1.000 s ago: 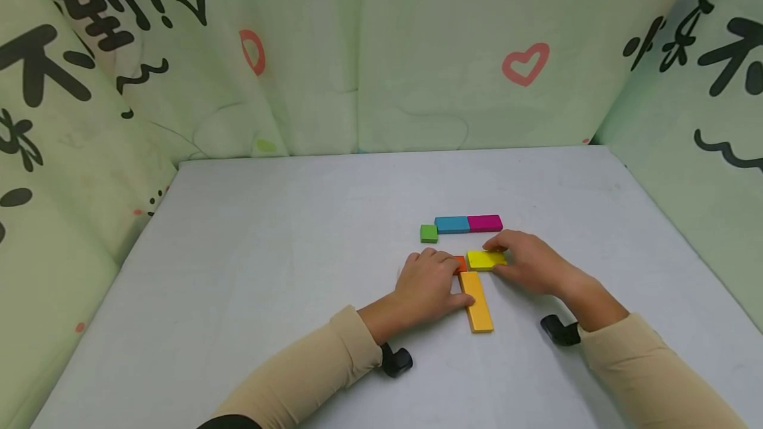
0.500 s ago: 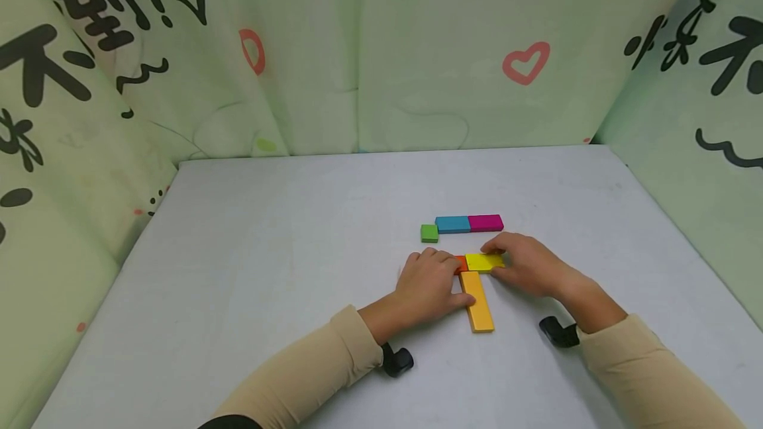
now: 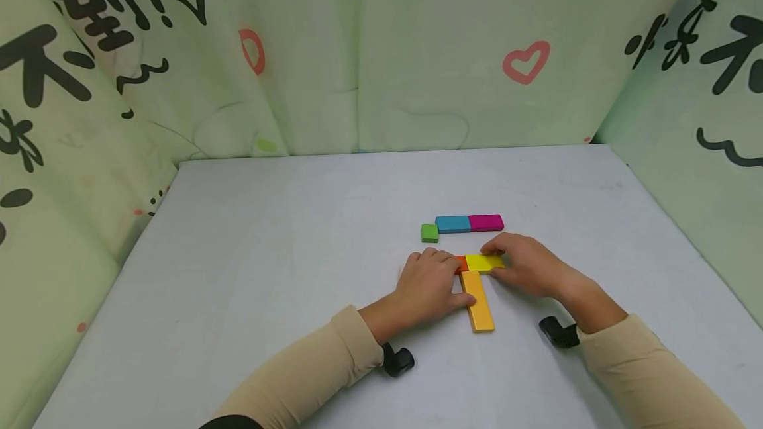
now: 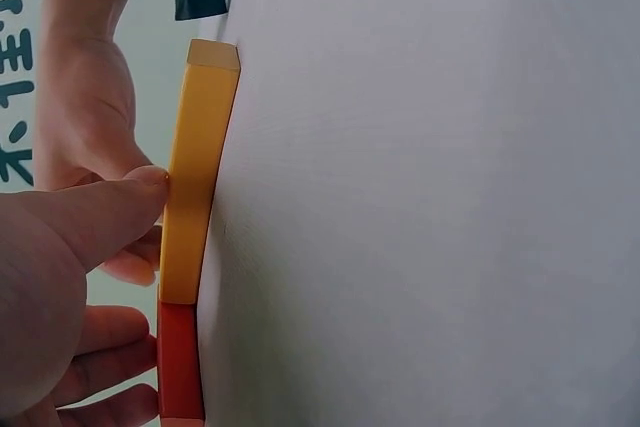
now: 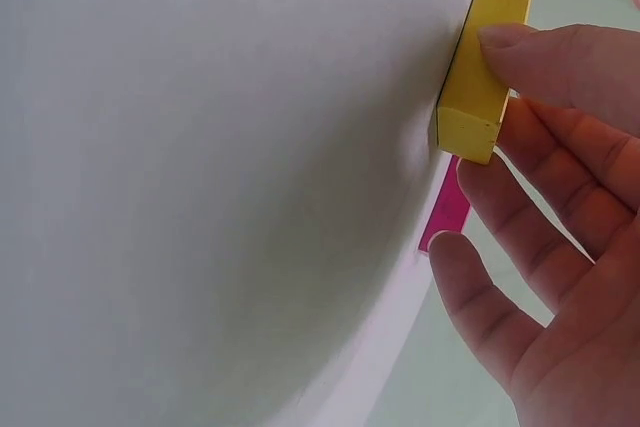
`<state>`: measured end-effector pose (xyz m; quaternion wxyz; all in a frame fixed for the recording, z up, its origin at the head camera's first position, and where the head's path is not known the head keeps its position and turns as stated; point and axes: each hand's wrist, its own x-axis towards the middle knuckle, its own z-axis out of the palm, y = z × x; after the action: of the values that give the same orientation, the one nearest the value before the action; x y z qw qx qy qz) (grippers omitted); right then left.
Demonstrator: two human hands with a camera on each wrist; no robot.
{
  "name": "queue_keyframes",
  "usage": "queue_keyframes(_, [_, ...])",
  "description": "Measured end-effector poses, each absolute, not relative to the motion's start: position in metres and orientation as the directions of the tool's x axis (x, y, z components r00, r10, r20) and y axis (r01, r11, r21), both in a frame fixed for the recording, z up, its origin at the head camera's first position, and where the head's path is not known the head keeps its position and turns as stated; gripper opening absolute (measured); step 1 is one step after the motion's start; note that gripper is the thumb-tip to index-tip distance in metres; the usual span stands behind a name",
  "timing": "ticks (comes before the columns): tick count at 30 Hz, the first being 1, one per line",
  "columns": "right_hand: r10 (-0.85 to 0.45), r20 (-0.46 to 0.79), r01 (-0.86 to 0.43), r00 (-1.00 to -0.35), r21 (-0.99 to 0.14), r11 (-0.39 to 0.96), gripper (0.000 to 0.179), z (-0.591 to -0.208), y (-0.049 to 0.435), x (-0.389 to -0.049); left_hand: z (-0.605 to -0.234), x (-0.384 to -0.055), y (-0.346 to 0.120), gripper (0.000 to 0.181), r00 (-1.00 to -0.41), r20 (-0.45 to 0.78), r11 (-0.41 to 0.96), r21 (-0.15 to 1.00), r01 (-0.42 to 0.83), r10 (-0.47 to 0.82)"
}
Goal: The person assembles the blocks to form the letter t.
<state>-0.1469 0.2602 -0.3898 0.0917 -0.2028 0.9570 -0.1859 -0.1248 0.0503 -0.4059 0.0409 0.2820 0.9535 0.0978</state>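
Note:
In the head view, my right hand (image 3: 527, 267) pinches a yellow block (image 3: 484, 263) between thumb and fingers. The yellow block lies against the right side of a red block (image 3: 461, 263) and over the far end of a long orange block (image 3: 479, 306). My left hand (image 3: 426, 285) rests fingertips on the red block, partly hiding it, with its thumb on the orange block. From the left wrist, the thumb touches the orange block (image 4: 195, 187) and straight fingers touch the red block (image 4: 180, 362). The right thumb presses the yellow block (image 5: 475, 87) in the right wrist view.
Farther back lie a green block (image 3: 429, 234), a blue block (image 3: 453, 224) and a magenta block (image 3: 485, 222) in touching order. The white table (image 3: 268, 250) runs back to a pale green curtain (image 3: 381, 51). Black wrist cameras hang below both cuffs.
The yellow block has slid slightly toward me and left, up against the red block, with the right hand moving along. The left hand and the other blocks have stayed put.

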Motion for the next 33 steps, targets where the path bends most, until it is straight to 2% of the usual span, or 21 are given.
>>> queue_keyframes(14, [-0.418,-0.121,-0.341,-0.900,-0.401,0.850,0.040,-0.389,0.258,-0.146,-0.404,-0.125,0.051,0.059,-0.841,-0.036,0.828,0.204,0.522,0.540])
queue_keyframes(33, [-0.443,-0.088,-0.362,-0.892,-0.447,0.818,0.040,-0.388,0.252,-0.134,-0.405,-0.125,0.050,0.058,-0.840,-0.029,0.824,0.213,0.524,0.542])
